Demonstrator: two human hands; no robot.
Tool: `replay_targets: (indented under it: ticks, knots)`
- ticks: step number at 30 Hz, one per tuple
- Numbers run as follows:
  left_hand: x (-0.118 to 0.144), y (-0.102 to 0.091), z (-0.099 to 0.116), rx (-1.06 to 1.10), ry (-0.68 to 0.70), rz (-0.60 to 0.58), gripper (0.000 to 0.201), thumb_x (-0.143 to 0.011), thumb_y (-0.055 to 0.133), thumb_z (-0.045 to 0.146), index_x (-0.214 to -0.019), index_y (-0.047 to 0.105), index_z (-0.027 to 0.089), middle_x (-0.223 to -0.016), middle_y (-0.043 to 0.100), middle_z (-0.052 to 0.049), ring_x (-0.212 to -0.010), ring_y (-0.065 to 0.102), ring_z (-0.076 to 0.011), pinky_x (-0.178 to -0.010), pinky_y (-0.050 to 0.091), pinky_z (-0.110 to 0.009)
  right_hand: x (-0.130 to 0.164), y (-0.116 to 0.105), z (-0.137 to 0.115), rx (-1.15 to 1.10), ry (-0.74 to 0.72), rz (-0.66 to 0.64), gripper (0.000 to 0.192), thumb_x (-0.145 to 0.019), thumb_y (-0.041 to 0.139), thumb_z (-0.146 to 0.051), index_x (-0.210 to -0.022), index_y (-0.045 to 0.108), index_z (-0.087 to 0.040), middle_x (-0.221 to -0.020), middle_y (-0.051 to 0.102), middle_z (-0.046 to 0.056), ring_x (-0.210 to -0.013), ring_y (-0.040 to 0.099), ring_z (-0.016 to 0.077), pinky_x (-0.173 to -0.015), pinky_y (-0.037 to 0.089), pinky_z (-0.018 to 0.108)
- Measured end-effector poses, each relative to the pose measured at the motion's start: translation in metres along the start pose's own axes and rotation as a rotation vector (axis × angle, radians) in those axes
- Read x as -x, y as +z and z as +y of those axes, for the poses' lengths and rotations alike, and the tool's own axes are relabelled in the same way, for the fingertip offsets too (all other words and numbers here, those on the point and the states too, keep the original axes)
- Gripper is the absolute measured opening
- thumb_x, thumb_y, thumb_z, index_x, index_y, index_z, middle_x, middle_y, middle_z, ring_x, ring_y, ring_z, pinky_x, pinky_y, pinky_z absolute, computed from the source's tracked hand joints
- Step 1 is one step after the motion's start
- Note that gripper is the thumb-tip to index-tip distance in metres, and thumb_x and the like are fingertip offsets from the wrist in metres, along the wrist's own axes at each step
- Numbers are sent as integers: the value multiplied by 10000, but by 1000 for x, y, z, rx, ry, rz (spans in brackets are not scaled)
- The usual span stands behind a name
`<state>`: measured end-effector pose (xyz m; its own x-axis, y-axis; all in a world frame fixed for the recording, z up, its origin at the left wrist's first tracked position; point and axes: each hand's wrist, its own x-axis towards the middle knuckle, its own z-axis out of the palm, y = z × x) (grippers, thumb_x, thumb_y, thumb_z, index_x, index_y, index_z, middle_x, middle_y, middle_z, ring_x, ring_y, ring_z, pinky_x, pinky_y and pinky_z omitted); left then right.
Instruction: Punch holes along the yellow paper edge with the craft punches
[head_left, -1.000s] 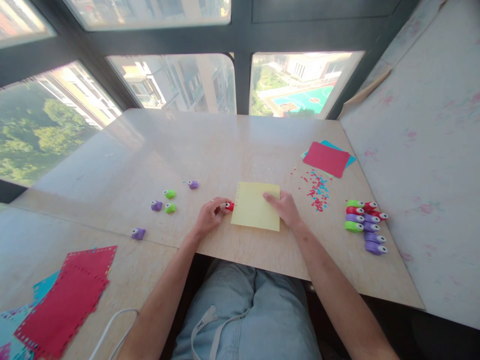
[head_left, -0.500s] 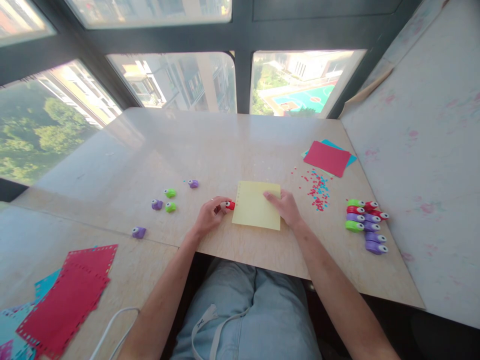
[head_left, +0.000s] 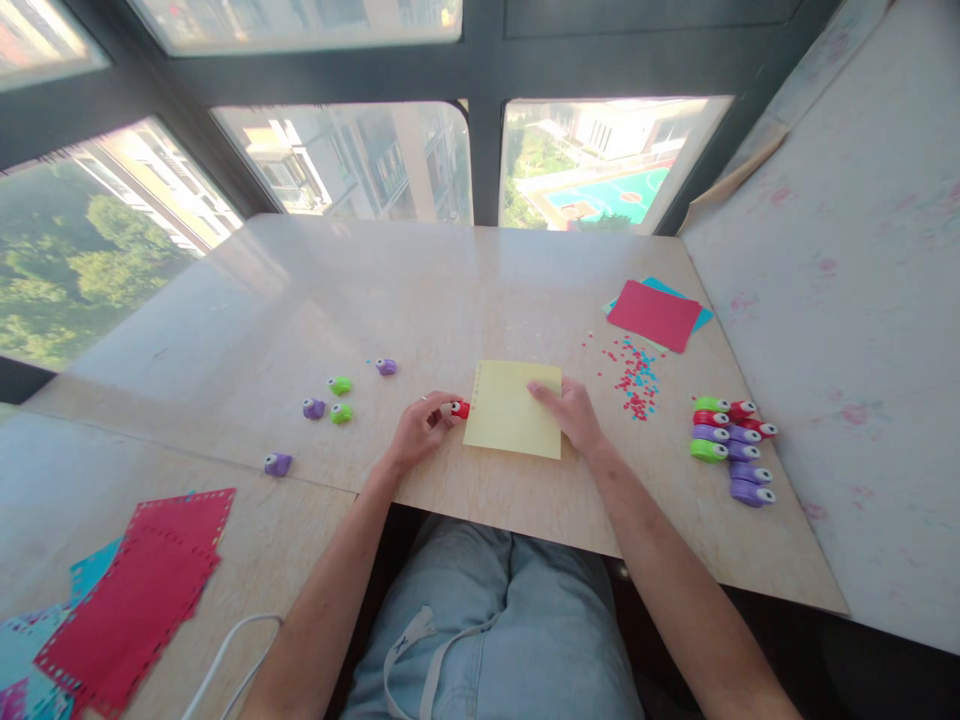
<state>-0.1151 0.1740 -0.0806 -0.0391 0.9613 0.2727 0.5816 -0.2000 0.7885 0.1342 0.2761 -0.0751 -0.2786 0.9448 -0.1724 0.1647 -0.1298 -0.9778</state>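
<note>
A red craft punch [head_left: 460,409] with a round eye sits at the left edge of a yellow sheet of paper [head_left: 510,412]. My left hand [head_left: 421,430] is closed around the punch, its fingers bent over the near side. Small punched marks run down the sheet's left edge. On the opposite side, my right hand [head_left: 571,415] grips the sheet's right edge, thumb lying on top and the fingers hidden beneath. To the left stand several loose punches, among them a green punch [head_left: 341,413] and a purple punch [head_left: 313,408].
Red and blue paper bits [head_left: 637,382] lie scattered right of the sheet, below a stack of coloured paper [head_left: 654,316]. Several punches [head_left: 742,452] are grouped near the wallpapered wall. Edge-punched red sheets [head_left: 127,600] and a white cable [head_left: 225,650] occupy the lower left.
</note>
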Motion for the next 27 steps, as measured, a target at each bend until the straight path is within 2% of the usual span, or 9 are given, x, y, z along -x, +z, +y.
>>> replay_targets:
  ticks: [14,23,27]
  knots:
    - [0,0,1,-7,58,-17,242,-847,598,180,-1067,694,203,-968,694,-55,-640,552,-101,-563,446,-209,0,2,1,44,-12,14,477,-712,728,-570,-910,728,-137,-825,754,114,-668,710,232,-507,531,274]
    - [0,1,1,-13,64,-47,243,-861,599,189,-1075,710,217,-1023,709,-68,-773,628,-135,-607,482,-220,-1,2,1,98,-24,15,456,-735,704,-546,-914,730,-128,-815,751,113,-666,706,228,-491,510,259]
    - [0,1,0,-11,71,-56,242,-858,614,211,-1076,720,220,-1029,713,-72,-725,624,-124,-581,481,-213,0,3,0,100,-18,19,460,-733,705,-555,-907,732,-130,-803,749,112,-659,706,229,-486,511,259]
